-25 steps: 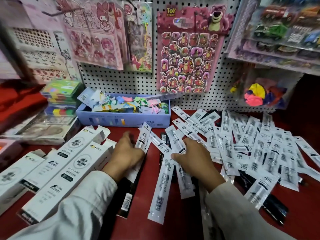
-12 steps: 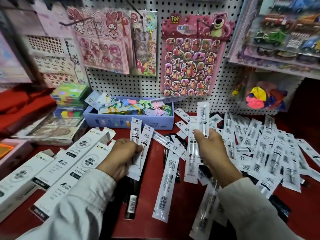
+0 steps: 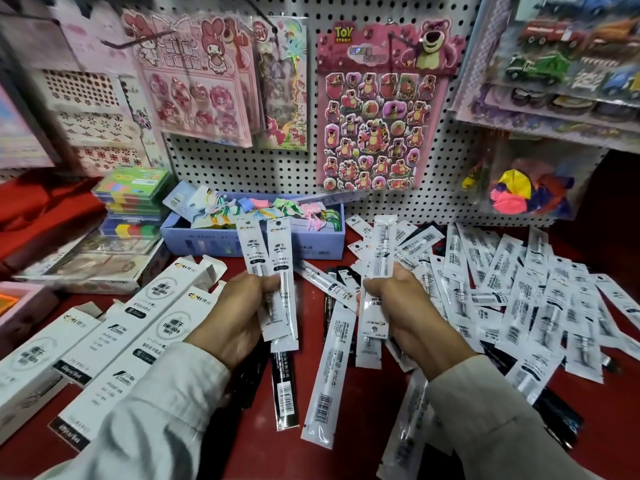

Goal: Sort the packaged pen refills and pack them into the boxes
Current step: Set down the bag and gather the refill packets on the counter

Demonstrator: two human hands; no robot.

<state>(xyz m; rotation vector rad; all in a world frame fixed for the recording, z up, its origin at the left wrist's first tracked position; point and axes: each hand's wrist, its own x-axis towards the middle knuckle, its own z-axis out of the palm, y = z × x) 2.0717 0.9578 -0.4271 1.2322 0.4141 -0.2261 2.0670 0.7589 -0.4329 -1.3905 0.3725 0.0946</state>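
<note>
My left hand [image 3: 239, 313] grips two white refill packets [image 3: 268, 258] upright above the red counter, printed fronts facing me. My right hand [image 3: 398, 303] grips a couple of white refill packets [image 3: 382, 247], also held upright. A large loose pile of white refill packets [image 3: 519, 289] spreads over the counter to the right. A few white and black packets [image 3: 332, 372] lie flat between my hands. Three long white boxes [image 3: 138, 327] with open end flaps lie side by side at the left.
A blue tray [image 3: 256, 244] of colourful small items stands at the back by the pegboard wall. Stacked coloured cases [image 3: 133, 202] and flat boxed goods sit at the back left. Sticker sheets [image 3: 381, 109] hang on the pegboard; a shelf of toys juts out at the upper right.
Both hands have lifted off the counter with packets and raised them upright. The left hand's packets now stand higher and closer to the middle.
</note>
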